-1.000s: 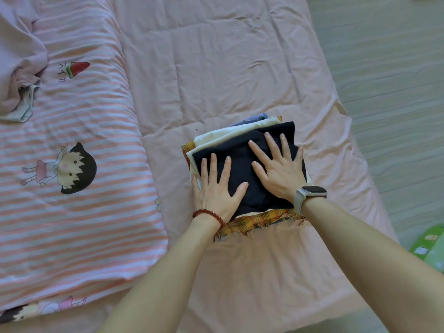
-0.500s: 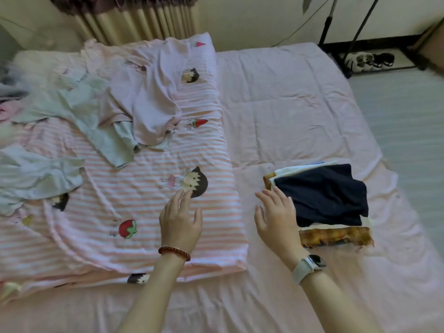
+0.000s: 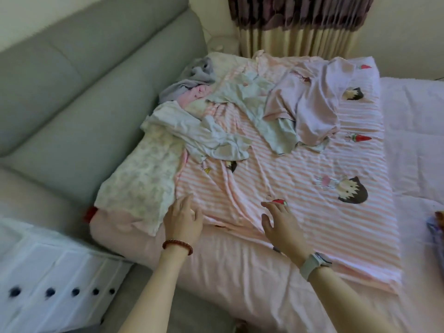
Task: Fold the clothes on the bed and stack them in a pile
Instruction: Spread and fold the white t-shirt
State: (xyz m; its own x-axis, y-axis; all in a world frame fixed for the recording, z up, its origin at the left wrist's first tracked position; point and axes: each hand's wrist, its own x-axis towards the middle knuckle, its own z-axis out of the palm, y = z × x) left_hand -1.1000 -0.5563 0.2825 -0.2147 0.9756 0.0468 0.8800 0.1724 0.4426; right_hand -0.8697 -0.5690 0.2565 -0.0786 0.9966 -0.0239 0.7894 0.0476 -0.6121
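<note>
Clothes [image 3: 240, 111] crumpled, no clear axis; left hand [image 3: 183, 218], right hand [image 3: 280, 221] open.

Bed [image 3: 240, 272] with a striped cartoon blanket [image 3: 300, 188] spread over its pink sheet.
Loose clothes [image 3: 252, 111] lay crumpled on the blanket toward 12 o'clock; a floral pillow [image 3: 141, 183] sat at 9 o'clock.

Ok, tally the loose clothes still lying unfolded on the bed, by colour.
Grey: 1, the grey top
Pink: 1, the pink piece, mostly buried
Mint: 1, the mint garment
Lilac: 1, the lilac shirt
White: 1, the white garment
Total: 5 that can be told apart; the heap may hide more.
</note>
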